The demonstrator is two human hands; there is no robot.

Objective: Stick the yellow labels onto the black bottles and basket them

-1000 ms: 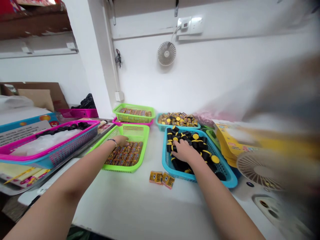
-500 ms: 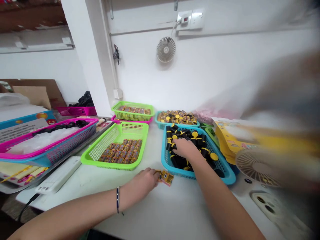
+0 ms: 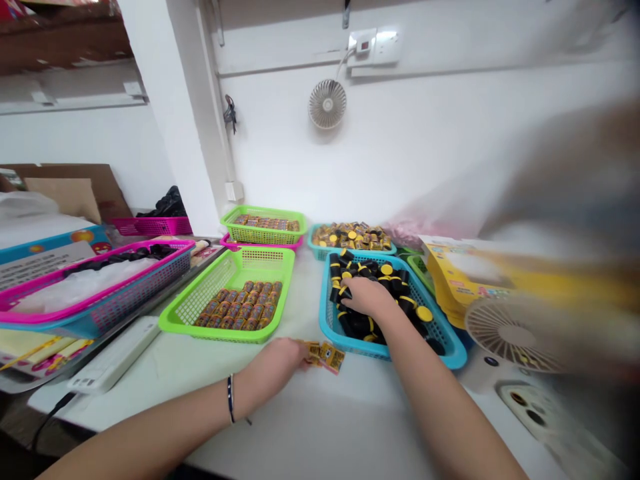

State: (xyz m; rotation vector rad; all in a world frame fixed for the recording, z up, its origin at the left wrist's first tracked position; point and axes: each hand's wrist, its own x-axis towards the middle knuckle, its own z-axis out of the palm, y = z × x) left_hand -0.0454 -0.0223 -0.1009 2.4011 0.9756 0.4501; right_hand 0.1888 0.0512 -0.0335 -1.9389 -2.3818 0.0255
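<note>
My left hand (image 3: 283, 360) is low over the table with its fingers curled together at the left edge of small printed yellow-orange labels (image 3: 331, 358). Whatever its fingertips pinch is hidden. My right hand (image 3: 367, 295) reaches into the blue basket (image 3: 330, 339), which holds many small black containers (image 3: 407, 305) with yellow lids. Its fingers close around one black container (image 3: 345, 293) near the basket's left side. Left of my hands, a green basket (image 3: 173, 323) holds rows of small label-wrapped containers (image 3: 243, 308).
Behind stand another green basket (image 3: 227, 223) and a blue basket (image 3: 316, 251) of wrapped containers. A pink basket (image 3: 187, 250) and a white power strip (image 3: 113, 357) are at left. A fan (image 3: 510, 333), yellow printed cards (image 3: 450, 287) and a phone (image 3: 535, 413) are at right.
My left hand has drawn slightly left, leaving more of the labels showing. My right hand stays in the blue basket, its fingers now at a black container.
</note>
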